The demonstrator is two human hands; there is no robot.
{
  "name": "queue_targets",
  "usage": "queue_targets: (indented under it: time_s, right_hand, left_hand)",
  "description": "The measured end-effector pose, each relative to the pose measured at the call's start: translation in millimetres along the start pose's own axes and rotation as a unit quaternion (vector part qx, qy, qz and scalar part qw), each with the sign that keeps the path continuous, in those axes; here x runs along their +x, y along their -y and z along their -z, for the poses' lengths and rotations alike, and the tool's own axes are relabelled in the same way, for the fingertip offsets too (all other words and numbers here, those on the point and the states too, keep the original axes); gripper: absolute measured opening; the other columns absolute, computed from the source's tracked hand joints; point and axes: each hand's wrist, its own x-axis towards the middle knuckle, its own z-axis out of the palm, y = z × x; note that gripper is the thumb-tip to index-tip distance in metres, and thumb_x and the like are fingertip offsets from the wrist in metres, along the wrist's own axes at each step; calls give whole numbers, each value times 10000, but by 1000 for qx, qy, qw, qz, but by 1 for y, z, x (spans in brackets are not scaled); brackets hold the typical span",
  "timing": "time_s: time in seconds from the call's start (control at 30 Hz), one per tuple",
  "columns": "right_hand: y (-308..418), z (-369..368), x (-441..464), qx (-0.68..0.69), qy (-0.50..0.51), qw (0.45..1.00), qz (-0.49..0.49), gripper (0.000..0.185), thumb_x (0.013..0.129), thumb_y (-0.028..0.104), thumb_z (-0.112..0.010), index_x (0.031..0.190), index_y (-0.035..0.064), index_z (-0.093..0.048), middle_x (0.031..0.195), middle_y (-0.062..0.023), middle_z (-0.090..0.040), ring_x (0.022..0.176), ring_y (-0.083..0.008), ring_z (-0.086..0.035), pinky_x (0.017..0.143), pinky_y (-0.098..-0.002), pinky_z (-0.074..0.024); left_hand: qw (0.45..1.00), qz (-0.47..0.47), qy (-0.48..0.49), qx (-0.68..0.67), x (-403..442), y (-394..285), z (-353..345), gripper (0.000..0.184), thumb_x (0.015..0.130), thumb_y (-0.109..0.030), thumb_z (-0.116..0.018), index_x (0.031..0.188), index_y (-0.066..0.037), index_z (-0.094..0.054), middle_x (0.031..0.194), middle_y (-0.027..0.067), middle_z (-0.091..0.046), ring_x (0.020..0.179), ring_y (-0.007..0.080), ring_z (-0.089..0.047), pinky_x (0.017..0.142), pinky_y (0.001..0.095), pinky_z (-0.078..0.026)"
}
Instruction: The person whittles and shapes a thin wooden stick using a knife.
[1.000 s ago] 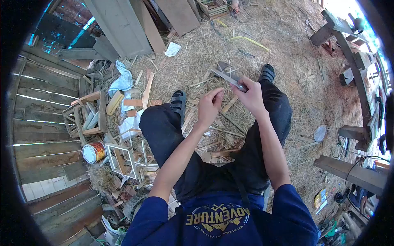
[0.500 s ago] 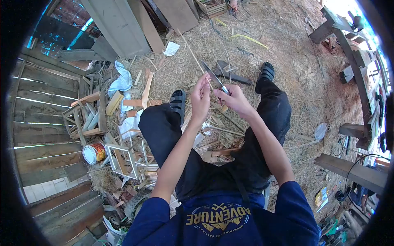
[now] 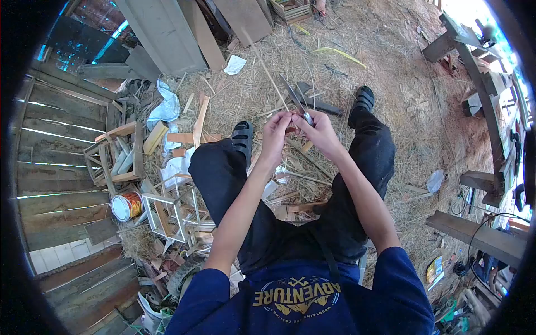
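My left hand point(image 3: 276, 133) is closed on the near end of a long thin wooden stick point(image 3: 269, 75), which slants away up and to the left. Wrapped round the handle of a knife point(image 3: 294, 96), my right hand point(image 3: 317, 133) touches the fingertips of my left hand. The knife's blade points away and slightly left, just right of the stick. Beyond the hands a hatchet point(image 3: 321, 105) lies on the straw-covered ground. My fingers hide the stick's near end and most of the knife's handle.
At the left are a wooden crate point(image 3: 137, 151), a paint can point(image 3: 127, 206) and a small white frame point(image 3: 166, 219). Boards point(image 3: 162, 33) lean at the back. A heavy wooden bench point(image 3: 474, 67) stands at the right, with a beam point(image 3: 474, 237) nearer me.
One second ago my left hand showed no long stick and the knife was farther right. Since half a second ago, my hands have come together and the stick's near end has shifted slightly right.
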Motion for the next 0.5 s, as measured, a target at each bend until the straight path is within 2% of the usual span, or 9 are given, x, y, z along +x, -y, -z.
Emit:
queue_targets:
  time_s: [0.13,0.2,0.23,0.43,0.5]
  right_hand:
    - [-13,8,7,-82,-38,996,21,280,987,256,-674,951,-22,-689,712,-9,-652,655,-51,-549,581,-260,-443]
    - [-15,9,9,-94,-62,993,48,302,977,283,-685,929,-15,-684,686,-29,-654,638,-60,-554,565,-278,-441]
    - [-13,10,9,-119,-72,989,45,321,968,302,-691,938,-17,-684,677,-47,-650,628,-81,-563,566,-294,-444]
    - [-8,20,6,-266,-95,958,57,442,930,421,-699,1007,-13,-684,670,-139,-618,607,-238,-608,592,-369,-463]
    - [-3,21,3,-296,-83,950,53,467,922,444,-697,1029,-11,-683,686,-164,-617,619,-285,-614,607,-384,-471]
  left_hand:
    - [994,-54,-37,85,1,0,3,238,1066,-262,-544,1060,-40,-628,964,60,-704,800,120,-642,700,274,-516]
    - [995,-34,-39,82,-2,-4,2,228,1069,-263,-535,1066,-42,-592,931,73,-681,819,138,-648,738,293,-522]
    - [996,-23,-40,81,-4,-7,0,225,1071,-264,-531,1069,-43,-575,915,79,-669,829,148,-650,757,303,-525]
    - [1000,-23,16,-1,-3,-2,2,201,1080,-277,-511,1086,-77,-492,733,-8,-437,647,128,-470,637,299,-436]
    - [999,12,20,-44,-4,-4,1,178,1081,-271,-502,1072,-94,-492,727,-22,-401,626,110,-430,623,291,-412]
